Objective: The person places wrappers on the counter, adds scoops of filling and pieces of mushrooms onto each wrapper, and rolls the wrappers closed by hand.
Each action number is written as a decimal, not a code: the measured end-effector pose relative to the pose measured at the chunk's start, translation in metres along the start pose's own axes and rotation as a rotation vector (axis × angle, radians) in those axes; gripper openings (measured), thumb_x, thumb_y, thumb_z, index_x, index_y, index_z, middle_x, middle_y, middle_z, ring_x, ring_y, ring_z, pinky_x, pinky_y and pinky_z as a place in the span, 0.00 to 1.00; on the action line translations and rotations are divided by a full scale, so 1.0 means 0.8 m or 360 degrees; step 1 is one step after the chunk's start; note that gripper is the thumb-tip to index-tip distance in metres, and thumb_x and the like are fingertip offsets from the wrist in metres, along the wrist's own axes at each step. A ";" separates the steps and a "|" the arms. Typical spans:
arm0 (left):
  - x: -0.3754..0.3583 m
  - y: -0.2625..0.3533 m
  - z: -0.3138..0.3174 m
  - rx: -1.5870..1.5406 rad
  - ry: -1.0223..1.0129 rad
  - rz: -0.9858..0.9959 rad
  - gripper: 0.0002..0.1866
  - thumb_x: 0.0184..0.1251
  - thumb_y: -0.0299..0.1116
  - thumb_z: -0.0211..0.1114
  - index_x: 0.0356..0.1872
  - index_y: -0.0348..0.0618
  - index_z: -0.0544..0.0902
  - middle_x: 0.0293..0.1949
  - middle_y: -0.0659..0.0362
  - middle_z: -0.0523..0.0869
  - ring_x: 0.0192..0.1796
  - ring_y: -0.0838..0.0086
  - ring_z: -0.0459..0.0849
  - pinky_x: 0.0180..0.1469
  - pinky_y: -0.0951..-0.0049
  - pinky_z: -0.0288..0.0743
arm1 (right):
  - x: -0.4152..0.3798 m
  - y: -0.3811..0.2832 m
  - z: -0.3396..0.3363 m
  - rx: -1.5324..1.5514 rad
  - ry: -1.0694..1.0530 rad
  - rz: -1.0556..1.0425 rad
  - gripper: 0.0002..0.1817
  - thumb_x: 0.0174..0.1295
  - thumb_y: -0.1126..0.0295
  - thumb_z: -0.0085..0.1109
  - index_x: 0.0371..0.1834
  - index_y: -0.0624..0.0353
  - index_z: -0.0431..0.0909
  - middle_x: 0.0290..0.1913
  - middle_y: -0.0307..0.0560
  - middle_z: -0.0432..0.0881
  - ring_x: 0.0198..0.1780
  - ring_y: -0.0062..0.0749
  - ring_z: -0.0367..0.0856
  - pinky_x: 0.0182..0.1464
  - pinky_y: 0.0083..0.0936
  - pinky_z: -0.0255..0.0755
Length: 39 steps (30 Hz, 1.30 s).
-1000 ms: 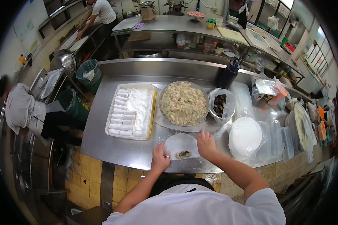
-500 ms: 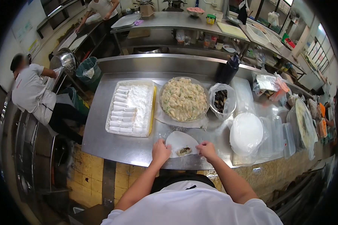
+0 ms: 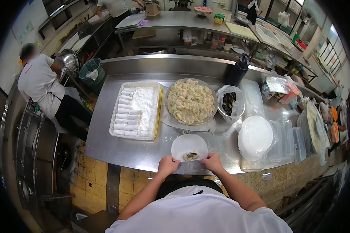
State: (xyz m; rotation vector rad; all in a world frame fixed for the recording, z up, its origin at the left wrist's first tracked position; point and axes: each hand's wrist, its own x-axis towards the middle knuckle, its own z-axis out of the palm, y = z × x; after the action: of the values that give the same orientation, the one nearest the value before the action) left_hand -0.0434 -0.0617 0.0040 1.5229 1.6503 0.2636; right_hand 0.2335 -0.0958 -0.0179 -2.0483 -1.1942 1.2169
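A round white wrapper [image 3: 188,144] lies on the steel table [image 3: 112,155] near its front edge, with a small heap of filling [image 3: 191,156], pale with a dark piece, on its lower part. My left hand [image 3: 168,165] pinches the wrapper's lower left edge, and my right hand [image 3: 211,162] pinches the lower right edge. Farther back stands a large bowl of chunky pale filling [image 3: 191,101]. Left of it, a white tray [image 3: 112,123] holds white powder [image 3: 145,105] and several rolled white pieces [image 3: 127,121]. Dark strips [image 3: 229,103] sit in a plastic-lined bowl [image 3: 240,112].
A stack of round white wrappers [image 3: 255,138] and several clear plastic containers [image 3: 276,139] occupy the right side. A dark bottle [image 3: 238,72] stands at the back ledge. Beyond the left edge, a person in a white shirt [image 3: 41,79] works near a green bin [image 3: 91,75].
Both hands have come down toward the front edge and nearer to me, now holding the wrapper's lower sides. The wrapper looks rounder and flatter. The person at left has shifted.
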 end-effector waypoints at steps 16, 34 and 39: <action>-0.001 0.034 0.050 -0.0032 0.0518 0.1128 0.06 0.67 0.29 0.73 0.42 0.41 0.86 0.58 0.47 0.89 0.61 0.48 0.86 0.63 0.51 0.81 | -0.027 -0.012 0.042 0.0045 0.0389 -0.0474 0.10 0.64 0.69 0.74 0.42 0.64 0.86 0.30 0.50 0.89 0.33 0.34 0.89 0.41 0.35 0.83; 0.021 0.015 0.047 -0.0115 0.0175 0.1241 0.39 0.57 0.31 0.80 0.71 0.39 0.76 0.64 0.43 0.84 0.68 0.44 0.82 0.72 0.51 0.77 | -0.011 -0.051 0.021 -0.0841 -0.0127 -0.1418 0.15 0.58 0.74 0.69 0.48 0.64 0.83 0.53 0.58 0.88 0.58 0.59 0.85 0.65 0.54 0.78; 0.010 0.007 0.016 0.0430 -0.0077 0.1358 0.43 0.57 0.38 0.85 0.74 0.40 0.75 0.68 0.44 0.82 0.71 0.45 0.80 0.76 0.48 0.73 | -0.027 -0.045 0.007 -0.0658 -0.0148 -0.1340 0.23 0.58 0.71 0.71 0.58 0.64 0.83 0.64 0.62 0.87 0.66 0.61 0.84 0.73 0.50 0.75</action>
State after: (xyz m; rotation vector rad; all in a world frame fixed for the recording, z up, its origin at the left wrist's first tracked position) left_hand -0.0298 -0.0586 -0.0038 2.3628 0.9336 0.4576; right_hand 0.2083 -0.0961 0.0156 -1.4260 -2.1819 0.6806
